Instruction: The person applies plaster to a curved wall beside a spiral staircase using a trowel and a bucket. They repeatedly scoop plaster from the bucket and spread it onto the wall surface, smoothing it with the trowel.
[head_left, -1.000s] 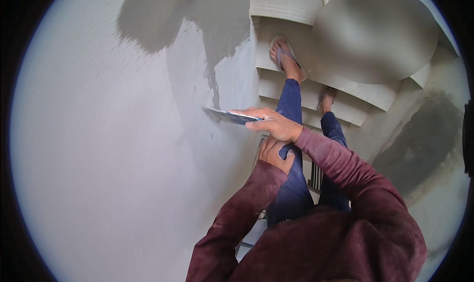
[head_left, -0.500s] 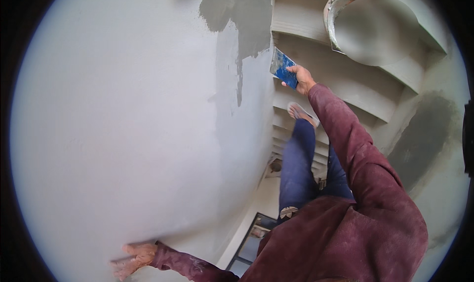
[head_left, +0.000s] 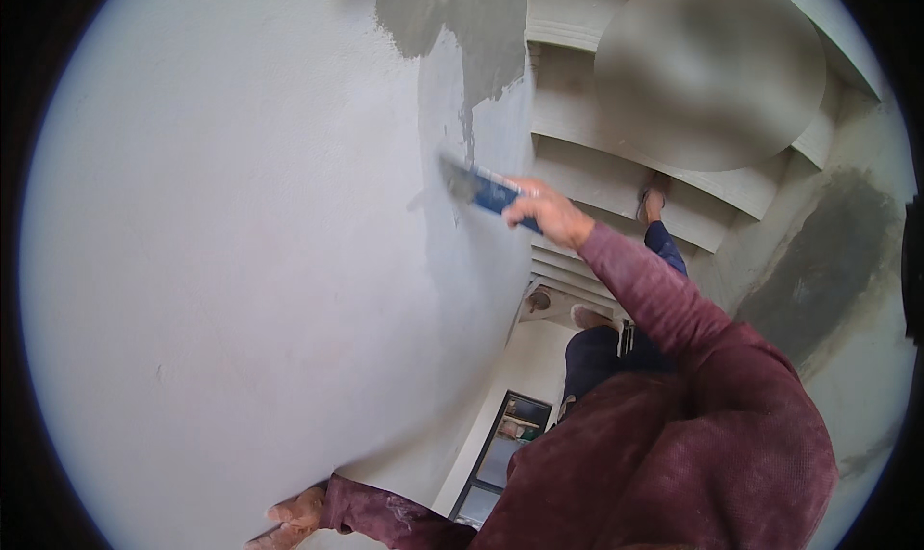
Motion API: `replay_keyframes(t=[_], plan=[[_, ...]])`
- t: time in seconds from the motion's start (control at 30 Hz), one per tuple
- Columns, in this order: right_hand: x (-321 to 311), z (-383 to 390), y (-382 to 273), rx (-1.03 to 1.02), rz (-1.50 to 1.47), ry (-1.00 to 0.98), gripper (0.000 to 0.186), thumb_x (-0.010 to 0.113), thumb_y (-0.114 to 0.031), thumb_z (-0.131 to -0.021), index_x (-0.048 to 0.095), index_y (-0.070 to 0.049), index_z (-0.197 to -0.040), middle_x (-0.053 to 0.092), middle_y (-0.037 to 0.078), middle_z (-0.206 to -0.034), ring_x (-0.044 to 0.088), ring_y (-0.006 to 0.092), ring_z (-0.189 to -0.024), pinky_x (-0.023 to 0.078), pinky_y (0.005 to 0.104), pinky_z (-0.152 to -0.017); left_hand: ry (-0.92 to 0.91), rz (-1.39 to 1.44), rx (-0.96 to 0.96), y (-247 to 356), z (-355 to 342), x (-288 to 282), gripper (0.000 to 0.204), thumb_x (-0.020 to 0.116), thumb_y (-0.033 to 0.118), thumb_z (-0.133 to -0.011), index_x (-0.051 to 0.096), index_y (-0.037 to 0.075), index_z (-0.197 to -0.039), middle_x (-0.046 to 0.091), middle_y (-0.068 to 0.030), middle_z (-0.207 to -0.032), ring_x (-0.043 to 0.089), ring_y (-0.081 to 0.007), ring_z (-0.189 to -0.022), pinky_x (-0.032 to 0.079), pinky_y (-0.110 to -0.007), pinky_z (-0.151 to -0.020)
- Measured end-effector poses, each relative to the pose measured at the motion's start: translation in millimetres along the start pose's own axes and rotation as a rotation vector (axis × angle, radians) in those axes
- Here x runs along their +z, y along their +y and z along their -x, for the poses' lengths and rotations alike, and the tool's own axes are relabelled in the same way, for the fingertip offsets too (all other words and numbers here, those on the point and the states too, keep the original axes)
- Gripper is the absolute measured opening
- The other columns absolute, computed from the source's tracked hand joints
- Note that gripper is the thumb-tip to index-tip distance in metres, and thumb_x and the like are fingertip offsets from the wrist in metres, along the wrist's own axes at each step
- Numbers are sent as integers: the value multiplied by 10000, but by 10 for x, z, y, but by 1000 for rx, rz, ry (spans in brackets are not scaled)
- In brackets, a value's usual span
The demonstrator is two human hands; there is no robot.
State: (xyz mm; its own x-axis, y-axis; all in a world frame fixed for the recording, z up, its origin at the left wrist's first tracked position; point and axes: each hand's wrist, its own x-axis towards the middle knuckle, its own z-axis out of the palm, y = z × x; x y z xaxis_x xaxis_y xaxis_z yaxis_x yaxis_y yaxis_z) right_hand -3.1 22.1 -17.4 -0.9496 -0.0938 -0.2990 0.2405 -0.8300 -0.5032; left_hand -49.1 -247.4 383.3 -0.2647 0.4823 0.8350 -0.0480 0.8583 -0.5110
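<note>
My right hand grips a flat blue-and-metal scraper, smeared with grey compound. Its blade is at the white wall, just below a dark grey patch of plaster with a narrow streak running down from it; whether it touches is hard to tell. Low at the lower edge, my left hand rests against that same wall with its fingers apart and nothing in them.
Curved concrete stairs descend on my right, with my bare-toed sandalled feet on them. A blurred oval hides most of a bucket's area on an upper step. The right-hand wall has a dark patch. A framed opening shows below.
My left hand has left my thigh for the wall. My right hand swung up toward the stairs, then came back down-left to the wall with the scraper. One leg has shifted lower.
</note>
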Motion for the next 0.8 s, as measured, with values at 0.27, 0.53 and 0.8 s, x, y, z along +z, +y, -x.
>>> replay_keyframes(t=[0.27,0.53,0.8], plan=[[-414,-186,-877,-247,-21,279,640,526,-169,-739,411,-94,-1365,480,-26,-861,410,69,-688,365,195,-621,-10,-130,28,183,-100,-70,723,319,616,-881,316,114,-1401,224,-119,-1477,106,-280,-1390,16,-494,-1106],[-1151,-1088,-1886,-395,381,427,629,496,-131,-688,478,-121,-1317,482,-4,-886,418,96,-759,395,214,-661,47,-160,161,57,-69,-90,703,377,547,-887,366,13,-1344,290,-213,-1416,225,-371,-1326,131,-557,-1062],[-679,-1542,-1317,-737,836,637,721,522,-161,-695,339,-71,-1386,461,201,-1310,451,298,-1164,330,327,-1014,204,-142,321,-20,-53,57,649,387,449,-917,427,-95,-1270,390,-298,-1324,325,-468,-1252,254,-612,-997]])
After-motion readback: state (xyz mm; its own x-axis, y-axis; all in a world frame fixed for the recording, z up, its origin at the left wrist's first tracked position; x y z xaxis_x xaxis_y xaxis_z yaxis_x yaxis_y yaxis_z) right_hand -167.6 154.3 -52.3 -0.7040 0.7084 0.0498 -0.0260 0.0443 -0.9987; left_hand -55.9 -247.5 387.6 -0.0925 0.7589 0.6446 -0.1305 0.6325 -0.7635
